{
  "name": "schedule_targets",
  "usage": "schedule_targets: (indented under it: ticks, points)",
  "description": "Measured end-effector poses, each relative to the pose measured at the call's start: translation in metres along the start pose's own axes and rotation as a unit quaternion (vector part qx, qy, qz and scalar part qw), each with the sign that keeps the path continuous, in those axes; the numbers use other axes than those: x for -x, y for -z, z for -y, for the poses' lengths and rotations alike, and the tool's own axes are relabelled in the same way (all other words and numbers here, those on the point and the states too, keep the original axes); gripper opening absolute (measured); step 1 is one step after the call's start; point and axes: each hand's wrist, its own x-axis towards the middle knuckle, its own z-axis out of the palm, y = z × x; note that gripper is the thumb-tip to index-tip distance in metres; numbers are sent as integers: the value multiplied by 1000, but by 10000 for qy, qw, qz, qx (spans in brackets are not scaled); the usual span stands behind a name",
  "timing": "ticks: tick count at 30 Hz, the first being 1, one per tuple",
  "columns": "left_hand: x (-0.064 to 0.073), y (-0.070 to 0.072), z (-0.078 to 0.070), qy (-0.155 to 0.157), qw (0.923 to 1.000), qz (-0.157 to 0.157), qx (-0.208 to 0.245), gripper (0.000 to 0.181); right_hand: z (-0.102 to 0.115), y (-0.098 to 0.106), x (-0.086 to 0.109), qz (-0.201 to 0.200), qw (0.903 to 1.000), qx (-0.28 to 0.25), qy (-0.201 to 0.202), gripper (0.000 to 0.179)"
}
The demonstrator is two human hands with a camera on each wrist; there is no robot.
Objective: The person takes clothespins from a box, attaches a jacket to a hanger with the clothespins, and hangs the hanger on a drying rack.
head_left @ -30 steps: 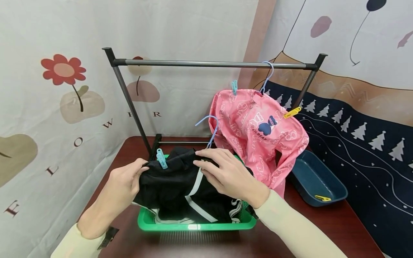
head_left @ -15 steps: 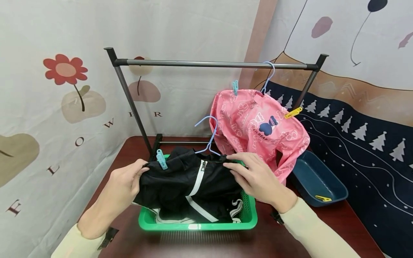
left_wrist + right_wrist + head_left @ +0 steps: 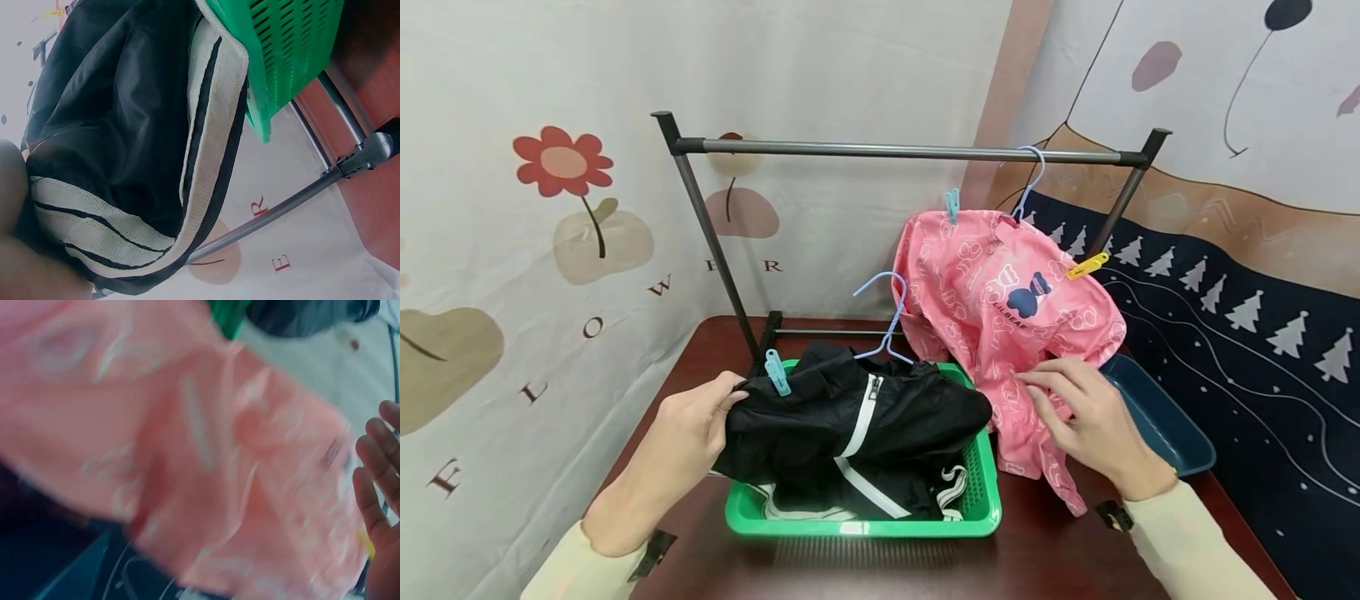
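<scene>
1. The black jacket [image 3: 820, 425] is draped over the green basket [image 3: 925, 528] on the desk [image 3: 1037, 546], with a blue hanger [image 3: 895, 318] set in its collar.
2. Its edge is pinched by the left hand [image 3: 685, 429], near a light-blue clip [image 3: 777, 372].
3. The fingers of the right hand [image 3: 1093, 425] are loosely extended, with nothing held, in front of the pink jacket [image 3: 977, 292].

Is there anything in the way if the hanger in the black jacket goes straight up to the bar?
Nothing visible blocks the way from the hanger in the black jacket straight up to the bar. The pink jacket hangs just to the right, so the hanger might brush it.
</scene>
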Motion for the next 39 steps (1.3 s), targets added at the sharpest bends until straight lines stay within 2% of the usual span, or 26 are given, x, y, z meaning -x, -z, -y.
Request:
schedule_targets:
  ticks: [7,13,19,22,24,26,28,31,34,39]
  points:
    - [2,-1,1,-9,10000,-26,5,46,-33,23,30,-302,9987,255,-314,54]
    - [3,-1,1,19,10000,-15,44,43,-59,37,47,-388,9975,498,-321,50]
    - [5,0,0,92,9999,23,73,22,-77,56,64,44,9921,914,-855,16]
    - [5,1,0,118,9999,37,93,15,-84,63,69,433,9832,1139,-1361,17]
    - [5,1,0,110,9999,32,104,17,-88,67,70,786,9725,1255,-1796,22]
    - [5,1,1,91,9999,23,102,24,-92,71,69,1295,9556,1331,-2288,23]
    - [5,1,1,82,9999,16,101,27,-97,75,68,1905,9331,1305,-2756,20]
    - [5,2,0,85,9999,19,91,19,-104,79,67,2776,8953,1155,-3286,20]
    - [5,2,0,110,9999,35,106,9,-110,82,68,3385,8660,959,-3554,20]
    - [5,3,0,121,9999,32,119,14,-118,87,71,4140,8331,716,-3598,18]
